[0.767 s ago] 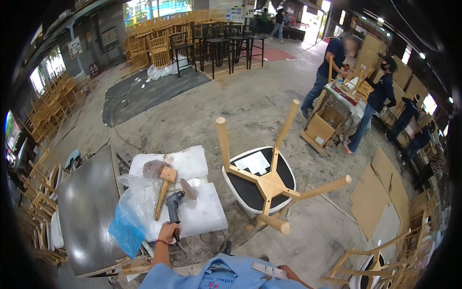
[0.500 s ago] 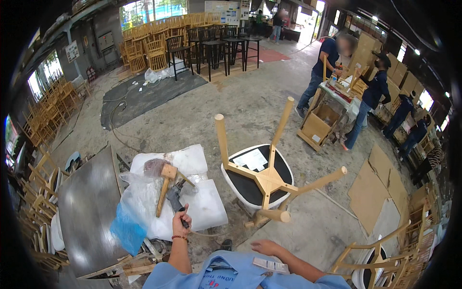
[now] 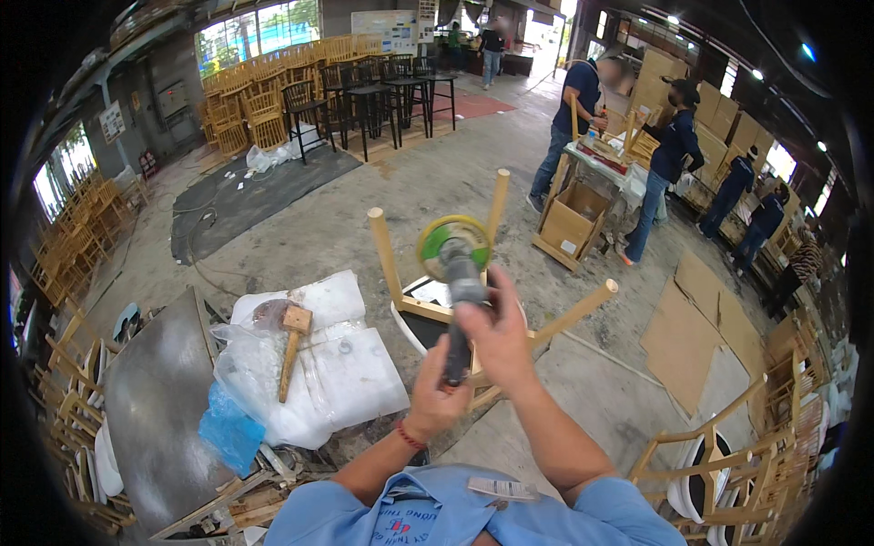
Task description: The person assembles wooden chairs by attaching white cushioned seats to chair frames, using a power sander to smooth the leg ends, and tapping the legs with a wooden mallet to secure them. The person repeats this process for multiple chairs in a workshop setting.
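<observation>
Both my hands hold a disc sander (image 3: 466, 289) up in front of me, its round green and yellow disc pointing away. My left hand (image 3: 435, 400) is closed around the dark rear handle. Higher up, my right hand (image 3: 496, 341) wraps the sander's body. Behind the tool stands an upside-down wooden chair (image 3: 572, 312), its legs pointing up. The sander and my hands hide much of its seat and cross frame. To the left, a wooden mallet (image 3: 293, 344) lies on white foam sheets (image 3: 360, 373) with clear plastic.
A dark board (image 3: 164, 400) and blue plastic (image 3: 229, 428) are at left. Cardboard sheets (image 3: 696, 337) lie on the right floor, with more chairs (image 3: 710, 464) nearer. Co-workers (image 3: 669, 141) stand around a workbench (image 3: 605, 168). Black stools (image 3: 364, 91) stand far off.
My left hand has lifted the sander off the foam and brought it right, before the chair. My right hand has come up and gripped it too. The view has shifted slightly.
</observation>
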### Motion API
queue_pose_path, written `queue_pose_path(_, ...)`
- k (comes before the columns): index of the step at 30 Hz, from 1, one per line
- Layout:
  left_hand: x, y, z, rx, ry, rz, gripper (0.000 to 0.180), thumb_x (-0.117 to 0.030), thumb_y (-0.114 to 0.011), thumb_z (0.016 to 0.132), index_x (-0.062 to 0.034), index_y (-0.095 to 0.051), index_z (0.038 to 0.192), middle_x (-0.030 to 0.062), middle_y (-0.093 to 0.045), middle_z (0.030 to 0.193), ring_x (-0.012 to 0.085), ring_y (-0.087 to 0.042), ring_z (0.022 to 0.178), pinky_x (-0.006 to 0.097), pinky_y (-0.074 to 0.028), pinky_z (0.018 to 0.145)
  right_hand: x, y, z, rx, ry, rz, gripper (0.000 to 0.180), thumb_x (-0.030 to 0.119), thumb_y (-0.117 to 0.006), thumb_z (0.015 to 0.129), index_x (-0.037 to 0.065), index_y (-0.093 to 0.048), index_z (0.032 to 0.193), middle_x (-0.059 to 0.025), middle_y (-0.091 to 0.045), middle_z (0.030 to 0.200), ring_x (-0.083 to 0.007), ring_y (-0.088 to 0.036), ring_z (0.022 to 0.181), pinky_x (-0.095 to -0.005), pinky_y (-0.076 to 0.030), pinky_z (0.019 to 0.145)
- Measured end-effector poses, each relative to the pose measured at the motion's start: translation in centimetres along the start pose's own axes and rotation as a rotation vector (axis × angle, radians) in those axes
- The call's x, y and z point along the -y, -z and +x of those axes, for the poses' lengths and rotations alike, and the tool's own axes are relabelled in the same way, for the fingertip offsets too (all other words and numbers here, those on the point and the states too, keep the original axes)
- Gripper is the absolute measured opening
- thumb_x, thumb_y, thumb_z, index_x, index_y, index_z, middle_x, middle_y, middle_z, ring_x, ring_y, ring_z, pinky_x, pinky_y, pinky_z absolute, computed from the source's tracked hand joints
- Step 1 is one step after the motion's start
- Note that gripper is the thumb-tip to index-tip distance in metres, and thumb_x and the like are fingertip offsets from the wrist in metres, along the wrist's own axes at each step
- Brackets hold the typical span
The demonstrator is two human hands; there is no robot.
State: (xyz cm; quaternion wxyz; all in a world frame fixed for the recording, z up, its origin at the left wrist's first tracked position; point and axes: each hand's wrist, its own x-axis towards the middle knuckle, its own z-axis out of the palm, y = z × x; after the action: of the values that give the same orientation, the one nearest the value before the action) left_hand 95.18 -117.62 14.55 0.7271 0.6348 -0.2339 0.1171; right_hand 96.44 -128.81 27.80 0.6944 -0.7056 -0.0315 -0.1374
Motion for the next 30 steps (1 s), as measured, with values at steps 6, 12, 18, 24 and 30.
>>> queue_pose_path(6, 0.7, -8.8, 0.2, 0.200, -0.386, 0.154, 0.079, 0.001, -0.070, 0.074, -0.0031, -0.038, 0.146, 0.0219, -0.050, 0.124, 0.0298, -0.058, 0.099, 0.034, -0.052, 0.076, 0.1, 7.8, -2.8, -0.333, 0.104, 0.186, 0.069, 0.024, -0.074, 0.086, -0.002, -0.038, 0.139, -0.0159, -0.062, 0.110, -0.0188, -0.065, 0.089, -0.0304, -0.053, 0.080)
queue_pose_path(12, 0.0, -12.5, -1.5, 0.716, -0.316, 0.111, 0.081, -0.021, -0.068, 0.086, -0.0080, -0.023, 0.152, 0.0239, -0.032, 0.146, 0.0397, -0.053, 0.119, 0.041, -0.049, 0.096, -0.8, 15.2, -5.7, -0.478, 0.049, -0.008, 0.063, 0.020, -0.073, 0.083, -0.002, -0.043, 0.133, -0.0144, -0.067, 0.093, -0.0185, -0.066, 0.077, -0.0308, -0.055, 0.065)
queue_pose_path(18, 8.1, -4.3, -4.8, 1.123, 0.040, 0.118, 0.050, -0.026, -0.068, 0.086, -0.0030, -0.055, 0.128, 0.0206, -0.061, 0.119, 0.0364, -0.059, 0.113, 0.041, -0.047, 0.098, 0.1, 18.9, -10.0, -0.372, -0.174, -0.409, 0.059, 0.024, -0.074, 0.079, -0.003, -0.053, 0.127, -0.0128, -0.066, 0.094, -0.0167, -0.065, 0.076, -0.0290, -0.053, 0.064)
queue_pose_path(24, 10.5, -1.8, -2.5, 0.396, 0.242, 0.416, 0.050, -0.022, -0.080, 0.075, -0.0010, -0.057, 0.114, 0.0152, -0.063, 0.101, 0.0290, -0.064, 0.094, 0.037, -0.051, 0.084, 2.7, 18.5, -9.7, -0.169, -0.296, -0.828, 0.049, 0.027, -0.077, 0.071, 0.002, -0.061, 0.110, -0.0091, -0.065, 0.087, -0.0189, -0.062, 0.075, -0.0325, -0.050, 0.070)
queue_pose_path(30, 10.9, -5.8, 1.5, 0.483, 0.170, 0.127, 0.043, -0.019, -0.080, 0.075, -0.0019, -0.056, 0.106, 0.0136, -0.065, 0.093, 0.0297, -0.065, 0.089, 0.037, -0.051, 0.082, 4.8, 14.4, -5.5, 0.252, -0.433, -1.002, 0.045, 0.031, -0.078, 0.071, 0.005, -0.061, 0.104, -0.0130, -0.067, 0.081, -0.0255, -0.066, 0.073, -0.0367, -0.052, 0.070)
